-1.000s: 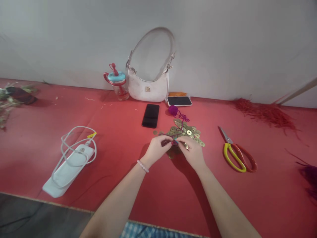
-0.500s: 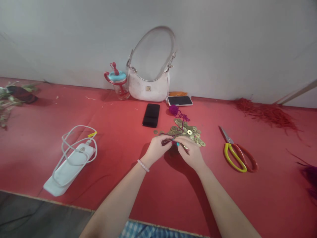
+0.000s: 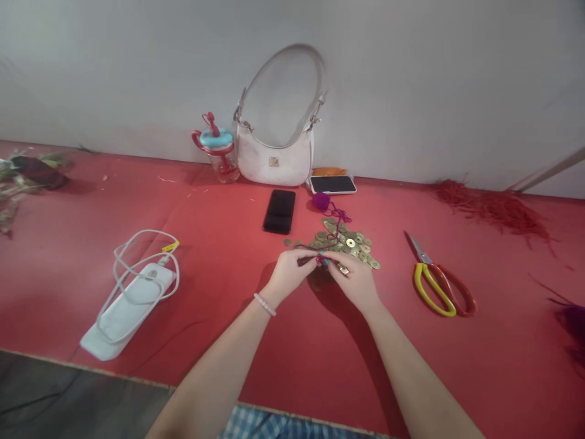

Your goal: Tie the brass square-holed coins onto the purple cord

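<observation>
My left hand point(image 3: 289, 272) and my right hand point(image 3: 355, 281) meet fingertip to fingertip just in front of a loose heap of brass coins point(image 3: 350, 242) with square holes. Both are closed in a pinch on purple yarn point(image 3: 338, 235), whose strand runs back over the coins to a small purple ball point(image 3: 321, 202). A tiny red spot shows between the fingertips; its nature is unclear. Beneath the right fingers a shiny coin point(image 3: 342, 268) is partly visible; I cannot tell whether it is held.
Yellow-and-red-handled scissors point(image 3: 434, 274) lie at right. A black phone point(image 3: 279, 211), white-edged phone point(image 3: 333, 185), white handbag point(image 3: 275, 161) and lidded cup point(image 3: 219, 152) stand or lie behind. A white power bank point(image 3: 130, 311) with cable is left; red shreds point(image 3: 493, 210) lie back right.
The fingers of my right hand have drawn in closer to the left fingertips. A red spot now shows between them. The things on the table stay put.
</observation>
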Demonstrator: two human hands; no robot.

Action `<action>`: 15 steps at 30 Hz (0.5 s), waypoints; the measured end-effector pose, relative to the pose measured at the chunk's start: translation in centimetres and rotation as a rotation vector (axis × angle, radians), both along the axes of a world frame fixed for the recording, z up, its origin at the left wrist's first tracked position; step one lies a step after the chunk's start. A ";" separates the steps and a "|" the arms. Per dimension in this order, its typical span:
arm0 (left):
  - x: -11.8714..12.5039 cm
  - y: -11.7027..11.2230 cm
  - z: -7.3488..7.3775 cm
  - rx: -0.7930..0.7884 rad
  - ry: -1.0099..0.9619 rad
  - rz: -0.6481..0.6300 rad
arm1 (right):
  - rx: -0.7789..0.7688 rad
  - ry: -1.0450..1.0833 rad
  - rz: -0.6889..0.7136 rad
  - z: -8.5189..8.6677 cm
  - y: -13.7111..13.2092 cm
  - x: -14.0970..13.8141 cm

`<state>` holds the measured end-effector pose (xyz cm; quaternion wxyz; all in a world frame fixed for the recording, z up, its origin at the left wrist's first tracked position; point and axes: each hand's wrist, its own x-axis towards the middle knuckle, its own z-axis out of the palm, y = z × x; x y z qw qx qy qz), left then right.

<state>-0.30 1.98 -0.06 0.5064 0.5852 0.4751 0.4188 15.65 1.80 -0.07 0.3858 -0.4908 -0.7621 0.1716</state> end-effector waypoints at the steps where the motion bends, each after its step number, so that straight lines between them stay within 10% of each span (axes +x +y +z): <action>1: 0.0 0.0 0.0 -0.003 -0.004 -0.001 | -0.013 0.000 -0.005 0.1 0.0 0.0; 15: 0.0 0.5 -0.5 -0.092 -0.078 0.070 | -0.271 0.167 0.062 0.1 -0.1 -0.2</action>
